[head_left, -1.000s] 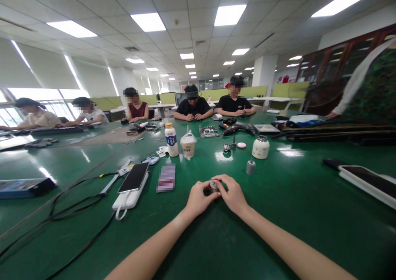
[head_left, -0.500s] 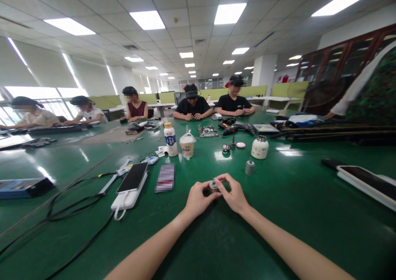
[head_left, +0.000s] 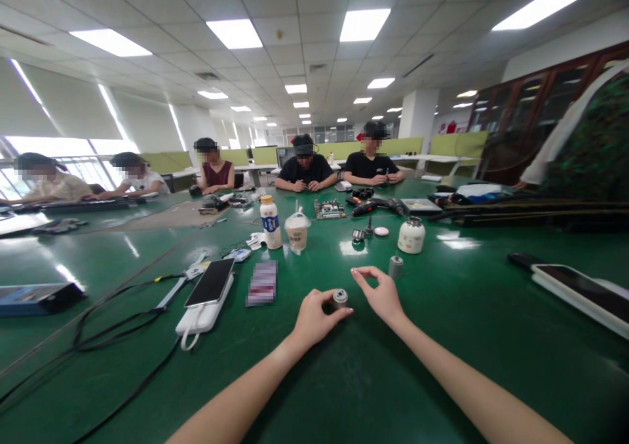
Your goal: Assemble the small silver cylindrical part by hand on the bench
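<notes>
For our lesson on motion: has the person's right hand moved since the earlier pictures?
Yes: the right hand has moved right, nearer the unheld grey cylinder.

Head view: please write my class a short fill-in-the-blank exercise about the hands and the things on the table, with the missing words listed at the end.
1. A metal cylinder is in the grip of the person's ____ hand.
2. Of upright and toppled, the second cylinder, near the right hand, is ____.
3. The dark-screened phone lies on a block coloured ____.
4. The tabletop is coloured ____.

Missing words: left; upright; white; green.
</notes>
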Available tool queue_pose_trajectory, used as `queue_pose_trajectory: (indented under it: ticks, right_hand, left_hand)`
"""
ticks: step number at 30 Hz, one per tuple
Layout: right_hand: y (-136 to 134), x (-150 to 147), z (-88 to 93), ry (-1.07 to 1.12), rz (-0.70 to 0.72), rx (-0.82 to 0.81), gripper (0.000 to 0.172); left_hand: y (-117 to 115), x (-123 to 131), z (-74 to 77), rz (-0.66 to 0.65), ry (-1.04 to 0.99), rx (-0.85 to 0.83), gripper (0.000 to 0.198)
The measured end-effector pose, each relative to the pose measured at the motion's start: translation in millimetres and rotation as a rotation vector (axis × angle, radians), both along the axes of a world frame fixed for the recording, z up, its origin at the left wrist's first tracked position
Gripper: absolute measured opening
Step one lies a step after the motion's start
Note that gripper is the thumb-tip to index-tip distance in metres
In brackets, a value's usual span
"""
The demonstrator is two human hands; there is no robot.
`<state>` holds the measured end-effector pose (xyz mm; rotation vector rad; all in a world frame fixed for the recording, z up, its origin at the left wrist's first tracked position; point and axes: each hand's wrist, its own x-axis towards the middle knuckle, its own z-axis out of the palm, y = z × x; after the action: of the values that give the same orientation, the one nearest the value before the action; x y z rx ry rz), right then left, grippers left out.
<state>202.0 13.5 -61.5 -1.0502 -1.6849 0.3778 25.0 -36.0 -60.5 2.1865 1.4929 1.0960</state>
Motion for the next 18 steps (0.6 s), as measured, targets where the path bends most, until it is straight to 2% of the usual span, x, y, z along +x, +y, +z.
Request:
queue_pose_trajectory:
  ticks: [5,8,13,18]
  right_hand:
    - [10,17,-20.0,-0.158,-0.097,-0.051,0.013]
    - [11,18,-27.7,-0.194,-0.126,-0.069,0.011]
    - [9,13,-19.7,-0.145,-0.068,-0.016,0.015]
    - [-7,-3,-6.5,-0.038,0.046,0.069,0.023]
  left_hand:
    - [-1,1,1.2,0.016,-0.009,0.002,0.029]
    - [-3,2,1.4,0.019,-0.013,0.005,0.025]
    - [-4,4,0.5,0.032,-0.018,0.006,0.022]
    - [-4,3,-0.2,0.034,-0.011,0.008,0.024]
